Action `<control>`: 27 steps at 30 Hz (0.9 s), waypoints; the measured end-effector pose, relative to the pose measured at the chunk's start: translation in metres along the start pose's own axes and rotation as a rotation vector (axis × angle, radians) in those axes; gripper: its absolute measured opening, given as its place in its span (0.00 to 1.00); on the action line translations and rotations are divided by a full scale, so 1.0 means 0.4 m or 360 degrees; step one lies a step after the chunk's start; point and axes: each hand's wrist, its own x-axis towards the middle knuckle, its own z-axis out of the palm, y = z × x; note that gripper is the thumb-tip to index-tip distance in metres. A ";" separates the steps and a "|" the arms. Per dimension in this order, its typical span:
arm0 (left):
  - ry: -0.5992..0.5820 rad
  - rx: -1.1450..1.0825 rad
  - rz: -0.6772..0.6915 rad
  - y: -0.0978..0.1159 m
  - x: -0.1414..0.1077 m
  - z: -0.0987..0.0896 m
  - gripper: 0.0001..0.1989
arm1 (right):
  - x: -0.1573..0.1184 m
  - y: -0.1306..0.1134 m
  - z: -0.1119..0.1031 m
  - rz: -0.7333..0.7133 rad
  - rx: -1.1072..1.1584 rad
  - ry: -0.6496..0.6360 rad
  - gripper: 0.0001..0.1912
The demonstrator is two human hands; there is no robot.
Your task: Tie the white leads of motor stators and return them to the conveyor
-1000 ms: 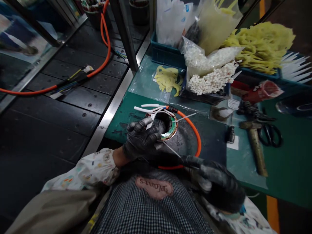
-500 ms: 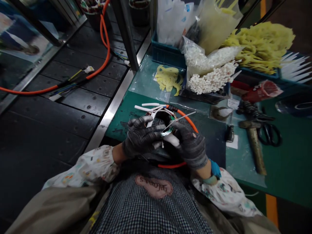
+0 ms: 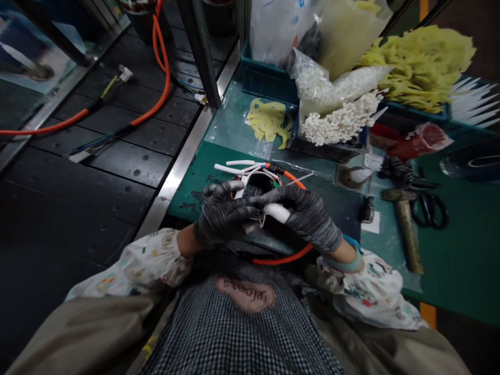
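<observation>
In front of my body sits a round, dark-centred part that looks like a motor stator (image 3: 261,182), with white-sleeved wires (image 3: 230,169) and an orange cable (image 3: 294,178) joined at its far side. My left hand (image 3: 224,213), in a grey glove with pale fingertips, is closed around its left and near rim. The gloved right hand (image 3: 308,214) is closed at the near right rim, thumb and fingers pinched together; what they pinch is hidden. A thin pale strip (image 3: 302,180) sticks out beyond the right fingers. A small pale loop (image 3: 262,221) shows between the hands.
To the right lie a hammer (image 3: 405,229), black-handled scissors (image 3: 430,211) and a red roll (image 3: 422,140). Behind stand bins with bags of white pieces (image 3: 332,125) and yellow strips (image 3: 425,67). Left, past a metal rail (image 3: 177,169), a slatted conveyor (image 3: 128,172) carries orange cables (image 3: 156,104).
My right hand has turned and its fingers have come in toward the left fingers. A shiny metal piece seen between the hands is now hidden. Cables on the conveyor have shifted left.
</observation>
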 end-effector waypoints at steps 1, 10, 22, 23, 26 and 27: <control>-0.0026 -0.0001 -0.0016 0.000 -0.001 0.000 0.13 | -0.001 0.002 0.001 0.0013 -0.0018 0.0021 0.06; -0.0225 -0.0097 -0.0234 -0.002 -0.032 0.011 0.15 | -0.022 0.042 0.007 -0.0447 -0.0236 -0.0057 0.07; -0.0148 -0.0146 -0.0243 0.010 -0.024 0.005 0.14 | -0.063 0.024 0.055 -0.0354 -0.0546 -0.0188 0.07; -0.0112 -0.0123 -0.0245 0.011 -0.021 0.005 0.13 | -0.053 0.016 0.064 -0.0321 -0.0583 -0.0117 0.07; 0.0057 -0.0086 -0.0199 0.014 -0.007 0.006 0.05 | -0.007 -0.006 0.098 -0.0228 -0.0737 0.0149 0.11; 0.0097 -0.0082 -0.0170 0.015 -0.003 0.009 0.04 | 0.010 -0.009 0.106 -0.0229 -0.0781 0.0247 0.12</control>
